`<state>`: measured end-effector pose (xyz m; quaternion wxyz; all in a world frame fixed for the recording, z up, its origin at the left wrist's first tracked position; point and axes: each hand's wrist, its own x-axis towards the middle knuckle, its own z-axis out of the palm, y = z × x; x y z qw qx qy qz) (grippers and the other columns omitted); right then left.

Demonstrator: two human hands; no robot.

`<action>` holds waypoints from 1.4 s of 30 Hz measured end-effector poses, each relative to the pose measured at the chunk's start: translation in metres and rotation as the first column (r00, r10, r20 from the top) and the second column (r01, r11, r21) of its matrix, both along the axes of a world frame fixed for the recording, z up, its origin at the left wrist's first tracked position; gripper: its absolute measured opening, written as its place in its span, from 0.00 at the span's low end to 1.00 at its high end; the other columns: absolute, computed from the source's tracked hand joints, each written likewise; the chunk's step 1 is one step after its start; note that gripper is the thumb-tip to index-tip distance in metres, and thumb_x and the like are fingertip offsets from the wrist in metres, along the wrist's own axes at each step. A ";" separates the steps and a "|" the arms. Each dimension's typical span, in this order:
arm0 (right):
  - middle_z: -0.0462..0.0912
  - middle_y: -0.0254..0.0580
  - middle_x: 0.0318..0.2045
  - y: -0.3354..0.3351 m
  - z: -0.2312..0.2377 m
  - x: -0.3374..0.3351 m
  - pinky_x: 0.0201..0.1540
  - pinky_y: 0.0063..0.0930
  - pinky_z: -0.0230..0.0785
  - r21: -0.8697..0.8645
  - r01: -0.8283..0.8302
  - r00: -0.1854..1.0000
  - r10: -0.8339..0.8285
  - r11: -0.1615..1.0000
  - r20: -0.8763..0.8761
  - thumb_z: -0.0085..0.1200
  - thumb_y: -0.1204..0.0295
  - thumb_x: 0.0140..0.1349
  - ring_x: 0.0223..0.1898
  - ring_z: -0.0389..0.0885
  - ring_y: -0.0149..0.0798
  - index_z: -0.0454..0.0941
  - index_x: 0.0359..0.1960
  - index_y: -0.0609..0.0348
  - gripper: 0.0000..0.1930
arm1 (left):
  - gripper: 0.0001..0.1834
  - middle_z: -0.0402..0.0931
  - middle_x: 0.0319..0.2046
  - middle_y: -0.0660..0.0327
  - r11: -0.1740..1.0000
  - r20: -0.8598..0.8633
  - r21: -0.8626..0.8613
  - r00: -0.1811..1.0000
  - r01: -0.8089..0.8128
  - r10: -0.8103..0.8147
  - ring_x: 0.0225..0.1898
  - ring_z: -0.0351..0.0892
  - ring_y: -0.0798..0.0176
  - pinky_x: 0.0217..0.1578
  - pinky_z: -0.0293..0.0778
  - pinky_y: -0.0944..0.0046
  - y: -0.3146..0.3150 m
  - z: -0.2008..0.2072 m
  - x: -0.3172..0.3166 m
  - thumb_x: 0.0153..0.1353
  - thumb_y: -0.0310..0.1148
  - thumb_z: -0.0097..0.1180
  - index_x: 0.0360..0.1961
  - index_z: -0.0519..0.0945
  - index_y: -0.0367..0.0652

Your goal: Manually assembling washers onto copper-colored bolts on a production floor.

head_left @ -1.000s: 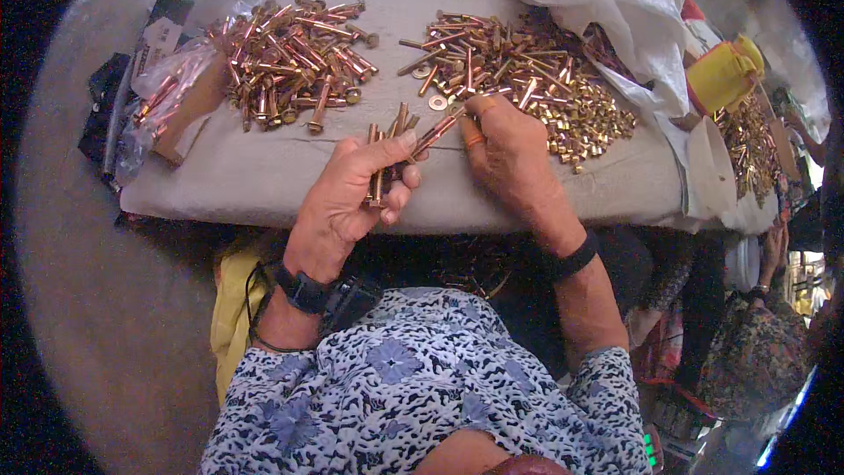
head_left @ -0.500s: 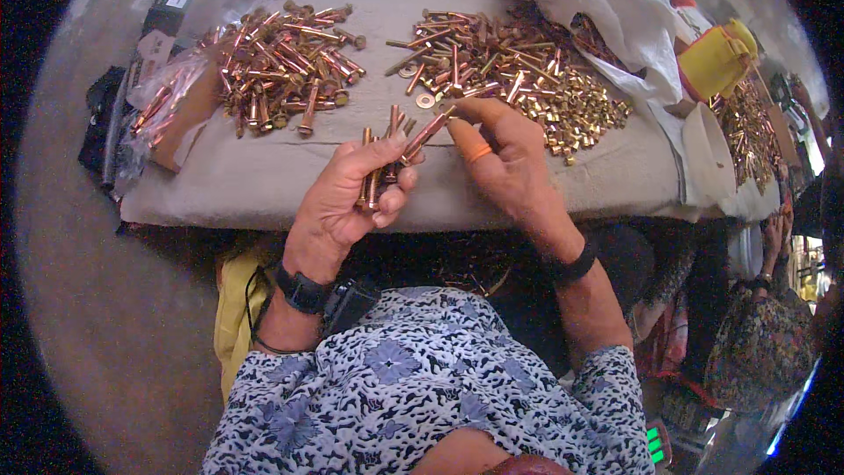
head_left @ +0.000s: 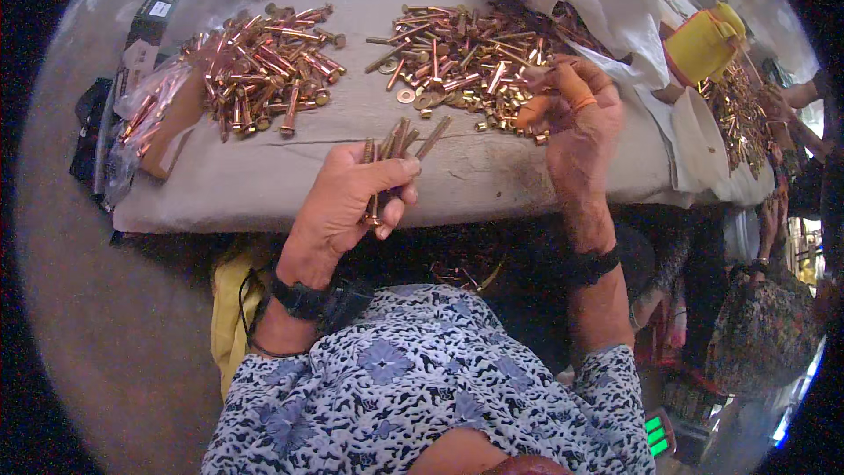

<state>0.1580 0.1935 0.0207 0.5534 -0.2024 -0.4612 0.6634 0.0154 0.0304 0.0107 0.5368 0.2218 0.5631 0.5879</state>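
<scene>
Your left hand clasps several bolts at the near edge of the table; your right hand is at the nuts, its grip unclear. Treat the bolts as stiff, dense and possibly slippery; hold them mid-length.

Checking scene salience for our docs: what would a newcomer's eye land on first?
Likely the two shiny heaps on the pale tabletop: a left heap of bolts and a right heap of mixed hardware. Next, the left hand, gripping a bunch of bolts near the front edge, and the right hand, with orange finger covers, at the right heap.
</scene>
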 end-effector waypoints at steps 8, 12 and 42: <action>0.73 0.29 0.21 0.000 -0.028 0.007 0.21 0.16 0.60 0.584 -0.102 0.829 -0.255 0.805 0.497 0.48 0.76 0.58 0.18 0.67 0.22 0.77 0.39 0.60 0.09 | 0.11 0.71 0.17 0.65 0.991 -0.148 0.049 0.980 -0.125 0.131 0.08 0.63 0.76 0.05 0.59 0.76 0.001 -0.002 0.000 0.54 0.37 0.56 0.29 0.72 0.42; 0.76 0.37 0.22 -0.008 -0.029 -0.010 0.26 0.23 0.64 0.789 -0.142 0.812 -0.386 0.598 0.438 0.52 0.77 0.55 0.23 0.72 0.31 0.77 0.37 0.61 0.08 | 0.10 0.72 0.17 0.63 0.981 -0.195 0.009 0.962 -0.195 0.193 0.09 0.65 0.76 0.05 0.56 0.76 -0.004 0.004 -0.005 0.55 0.34 0.57 0.27 0.71 0.40; 0.74 0.46 0.22 -0.023 -0.035 -0.070 0.23 0.40 0.67 0.860 -0.346 0.460 -0.731 0.375 0.504 0.52 0.73 0.44 0.23 0.75 0.48 0.73 0.25 0.58 0.05 | 0.09 0.71 0.15 0.66 0.984 -0.335 -0.009 0.928 -0.176 0.163 0.08 0.61 0.78 0.05 0.51 0.76 -0.007 0.002 -0.014 0.55 0.34 0.55 0.24 0.72 0.41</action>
